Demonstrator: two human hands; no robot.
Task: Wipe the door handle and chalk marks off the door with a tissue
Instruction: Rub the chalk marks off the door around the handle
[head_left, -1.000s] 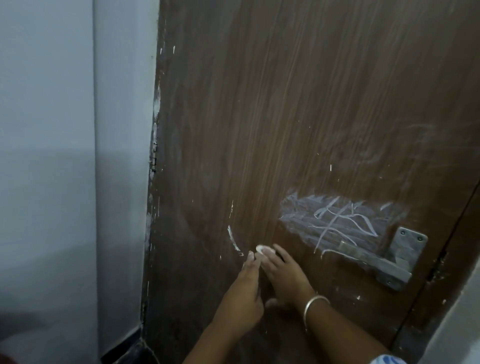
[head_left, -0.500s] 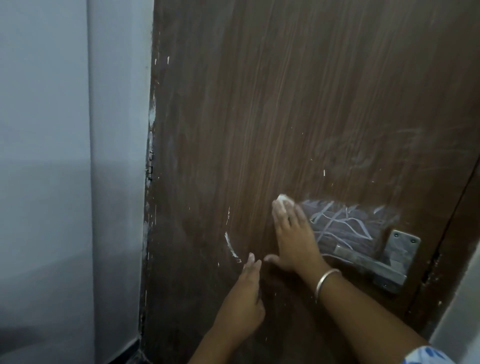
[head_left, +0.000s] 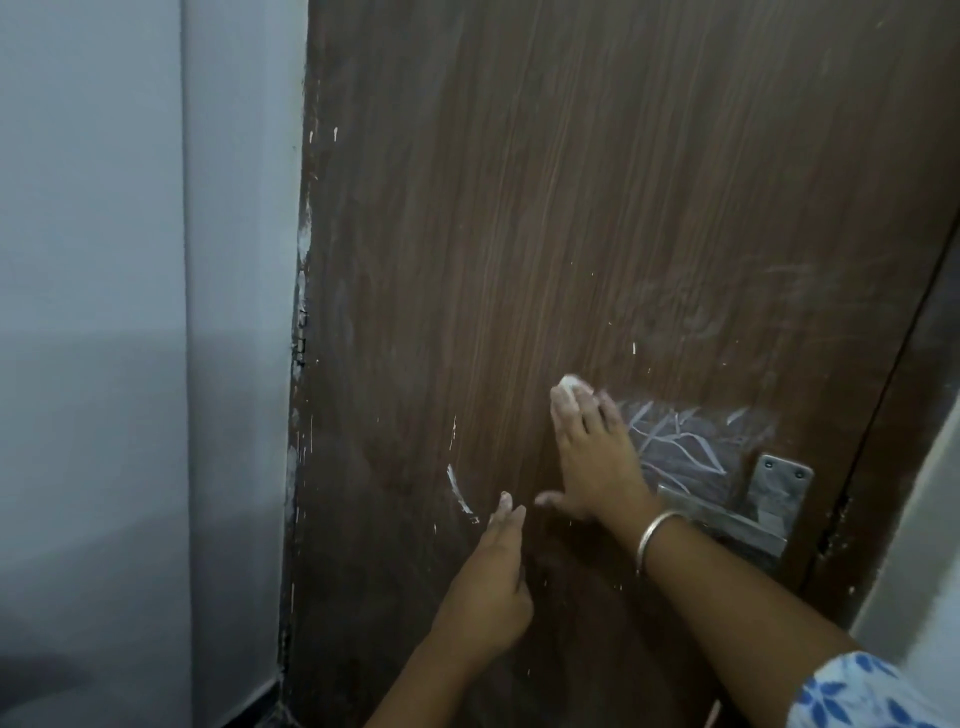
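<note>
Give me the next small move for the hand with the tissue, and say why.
Probably sweep the right hand rightward, pressing the tissue across the chalk scribbles. The wad sits at the patch's upper left corner, and the white lines between it and the door handle remain unwiped.

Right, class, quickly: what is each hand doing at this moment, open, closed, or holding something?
Left hand: open, fingers straight, resting against the door, holding nothing.
Right hand: flat on the door, pressing a small white tissue wad under its fingertips.
</note>
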